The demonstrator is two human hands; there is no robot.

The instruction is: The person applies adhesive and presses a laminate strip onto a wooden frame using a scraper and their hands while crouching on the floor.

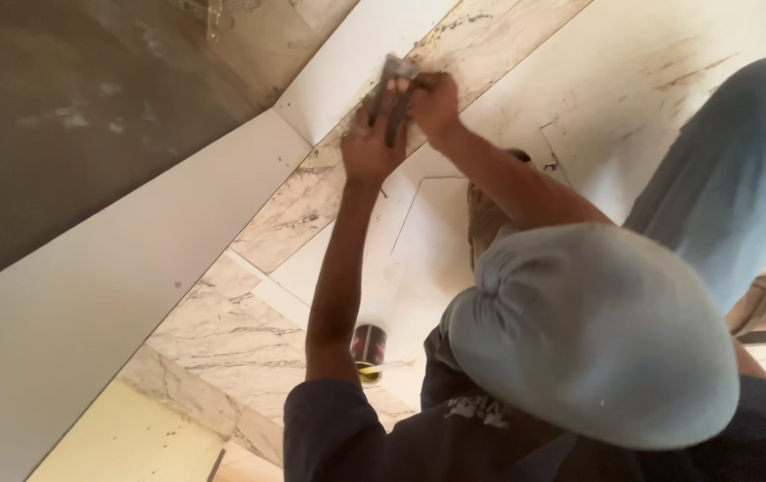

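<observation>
hands (405, 112) gripping scraper (389, 78), tile (311, 201) seam edge

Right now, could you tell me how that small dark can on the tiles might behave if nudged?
The can stands upright on smooth, glossy tile, so it would probably slide. Being short and cylindrical, it seems unlikely to tip, but would roll if it did.

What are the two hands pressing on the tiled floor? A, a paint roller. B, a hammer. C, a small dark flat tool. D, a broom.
C: the left hand and the right hand are together on a small dark flat tool held against a marbled tile; its exact kind is too blurred to tell.
</observation>
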